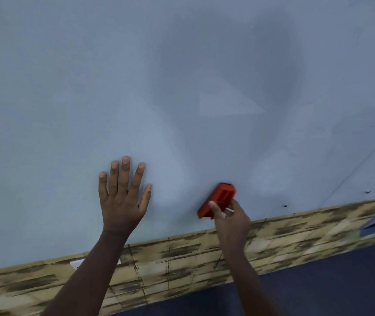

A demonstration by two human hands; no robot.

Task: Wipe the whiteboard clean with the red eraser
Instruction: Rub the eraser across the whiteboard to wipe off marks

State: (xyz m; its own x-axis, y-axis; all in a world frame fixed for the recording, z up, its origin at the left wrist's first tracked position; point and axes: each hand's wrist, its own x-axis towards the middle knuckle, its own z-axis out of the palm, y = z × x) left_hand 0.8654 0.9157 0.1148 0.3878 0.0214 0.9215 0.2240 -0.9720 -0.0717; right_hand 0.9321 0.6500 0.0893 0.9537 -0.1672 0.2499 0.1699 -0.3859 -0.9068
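The whiteboard [182,76] fills most of the head view as a pale blue-grey surface with faint smudges and shadows. My left hand [122,199] lies flat against it near its lower edge, fingers spread and empty. To the right, my right hand [230,217] grips the red eraser [218,199] by its lower end. The eraser is a red plastic block tilted up to the right, pressed against the board just above the bottom edge.
Below the board runs a band of tan brick-pattern wall covering [182,254], then a dark blue floor [330,281]. Two small dark marks [285,205] sit on the board at the lower right. A white object [77,263] peeks out beside my left forearm.
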